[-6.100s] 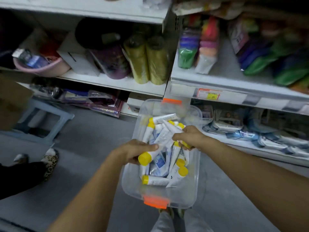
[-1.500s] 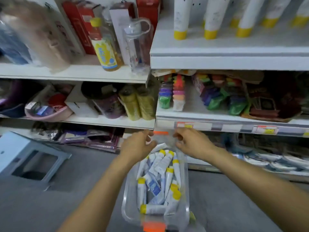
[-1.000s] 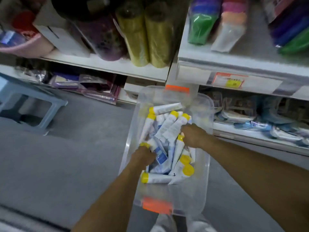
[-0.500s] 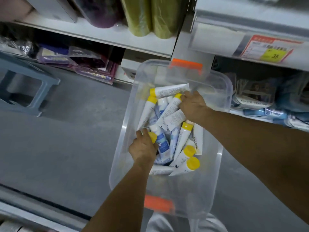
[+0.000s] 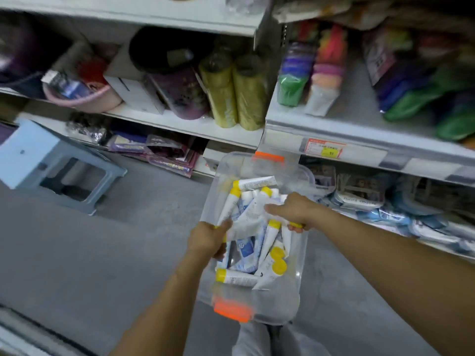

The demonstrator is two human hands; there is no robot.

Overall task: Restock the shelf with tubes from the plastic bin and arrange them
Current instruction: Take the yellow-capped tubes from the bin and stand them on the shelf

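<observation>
Left hand (image 5: 207, 240) low at the left wall of the bin, fingers curled round a yellow-capped tube (image 5: 224, 238), with only slivers of cap and white body visible past the knuckles. Right hand (image 5: 295, 211) opposite, at the right wall, fingers clamped on a second yellow-capped tube (image 5: 295, 225), thumb stretched left over a creased white tube (image 5: 248, 222) lying between the two hands. Blur on both hands; number of tubes in either grip impossible to tell.

Under and around the hands, a loose heap of tubes (image 5: 268, 242), white or blue-and-white, yellow caps pointing every way. All inside the clear plastic bin (image 5: 279, 301), with a far orange latch (image 5: 268, 158), a near orange latch (image 5: 231, 310), and the near end above pale trouser legs (image 5: 253, 340).

Just beyond the bin, the white shelf (image 5: 359, 138), bearing a red-and-yellow price label (image 5: 325, 149) on its front edge. On that level, stacked coloured cups (image 5: 295, 78); on the level below, flat packets (image 5: 359, 194). Further left, two yellow-green rolls (image 5: 231, 96) upright side by side and a pink basin (image 5: 82, 98). Out on the grey floor (image 5: 102, 253), well apart from the bin, a pale blue stool (image 5: 51, 160).
</observation>
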